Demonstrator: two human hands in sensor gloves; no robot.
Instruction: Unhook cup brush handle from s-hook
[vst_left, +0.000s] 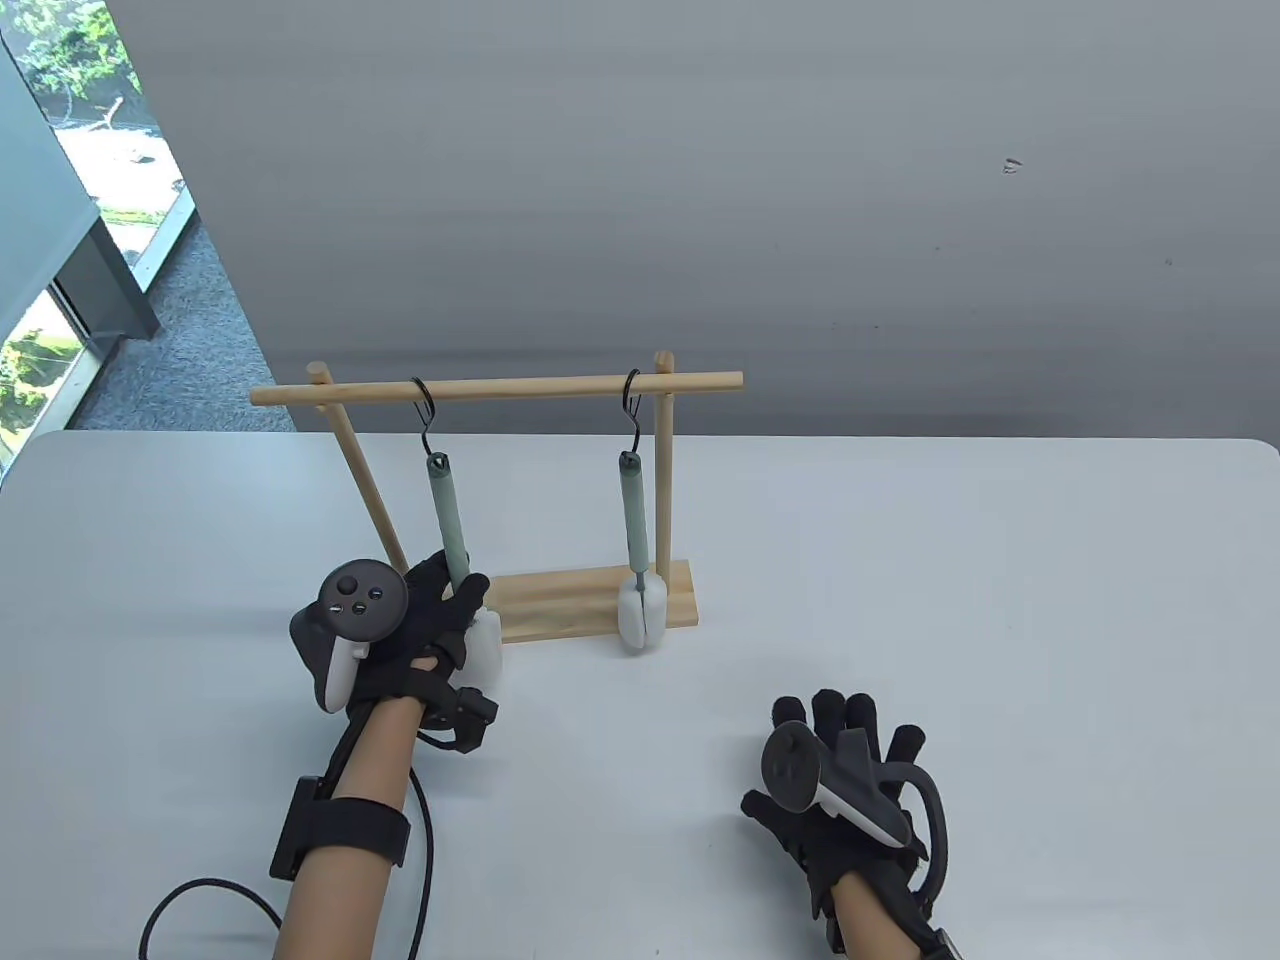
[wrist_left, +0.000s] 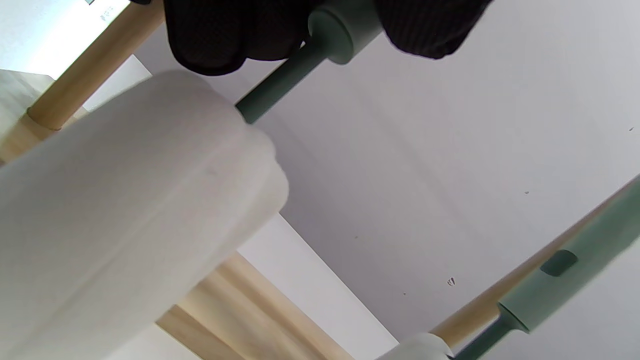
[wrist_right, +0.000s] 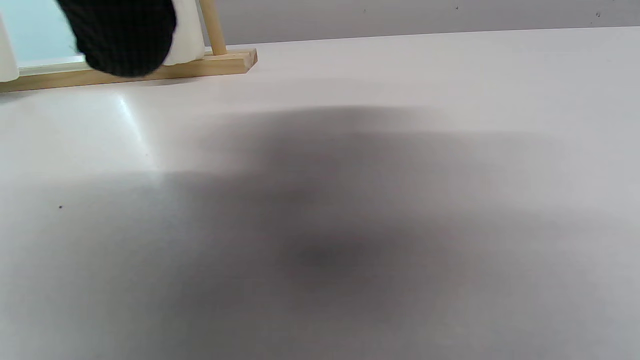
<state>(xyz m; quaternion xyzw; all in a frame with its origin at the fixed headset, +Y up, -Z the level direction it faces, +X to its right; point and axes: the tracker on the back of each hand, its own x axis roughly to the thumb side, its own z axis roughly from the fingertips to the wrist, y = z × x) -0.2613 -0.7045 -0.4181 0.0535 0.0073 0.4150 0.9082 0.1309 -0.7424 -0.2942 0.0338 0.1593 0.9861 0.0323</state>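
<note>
A wooden rack stands on the white table with two black s-hooks on its bar. The left s-hook carries a cup brush with a pale green handle and a white sponge head. My left hand grips the lower end of this handle, just above the sponge; the left wrist view shows the fingers around the handle. The handle's top still hangs on the hook. A second brush hangs from the right s-hook. My right hand rests flat on the table, holding nothing.
The rack's wooden base lies behind my left hand, and its right end shows in the right wrist view. The second brush's sponge hangs near the base. The table's left edge borders a window and floor.
</note>
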